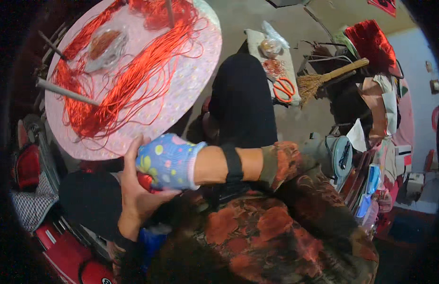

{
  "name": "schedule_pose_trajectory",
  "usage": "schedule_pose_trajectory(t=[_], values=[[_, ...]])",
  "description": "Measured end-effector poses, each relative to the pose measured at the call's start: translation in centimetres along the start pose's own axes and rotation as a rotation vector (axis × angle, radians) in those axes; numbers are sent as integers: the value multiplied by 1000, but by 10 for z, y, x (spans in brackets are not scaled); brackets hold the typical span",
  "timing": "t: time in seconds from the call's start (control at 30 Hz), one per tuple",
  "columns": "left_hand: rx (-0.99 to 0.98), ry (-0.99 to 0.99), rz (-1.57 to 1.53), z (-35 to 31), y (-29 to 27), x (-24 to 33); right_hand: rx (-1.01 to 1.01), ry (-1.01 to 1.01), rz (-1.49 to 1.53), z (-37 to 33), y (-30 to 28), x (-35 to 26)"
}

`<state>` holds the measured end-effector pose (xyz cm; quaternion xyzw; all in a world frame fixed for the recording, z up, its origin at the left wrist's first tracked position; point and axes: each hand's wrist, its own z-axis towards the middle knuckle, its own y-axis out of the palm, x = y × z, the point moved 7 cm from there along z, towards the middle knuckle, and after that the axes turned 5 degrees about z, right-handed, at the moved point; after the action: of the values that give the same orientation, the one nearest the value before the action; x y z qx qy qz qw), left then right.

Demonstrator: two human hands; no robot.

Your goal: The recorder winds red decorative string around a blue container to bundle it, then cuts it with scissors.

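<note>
My left hand [133, 191] curves around a small shiny red bundle [144, 181], its thumb up along the rim of a round board. My right hand [168, 162] wears a blue cuff-like glove with flowers and dots, and reaches across to the left, pressed against the same red bundle; its fingers are hidden. Most of the bundle is covered, so its kind is unclear. Just beyond both hands, long red cord [143, 78] is looped in a thick hank around upright pegs [68, 91] on the pink spotted board [191, 90].
A clear plastic bag [107, 47] lies inside the cord loop. Right of my knee, a narrow bench [255, 42] carries orange-handled scissors [284, 90], red cord scraps and a bag. A straw broom [333, 78] lies beyond it. Piled household things line the right side.
</note>
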<state>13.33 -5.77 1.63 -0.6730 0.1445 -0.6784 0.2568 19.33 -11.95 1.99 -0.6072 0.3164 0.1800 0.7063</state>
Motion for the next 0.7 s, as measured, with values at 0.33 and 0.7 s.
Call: schedule_pose_trajectory(t=[0.33,0.7], values=[[130,-250,-209,5,8,-30,221,-63,174,-4,-12,13],[-356,-455,-263,3,29,-21,96,19,297,-18,-23,24]])
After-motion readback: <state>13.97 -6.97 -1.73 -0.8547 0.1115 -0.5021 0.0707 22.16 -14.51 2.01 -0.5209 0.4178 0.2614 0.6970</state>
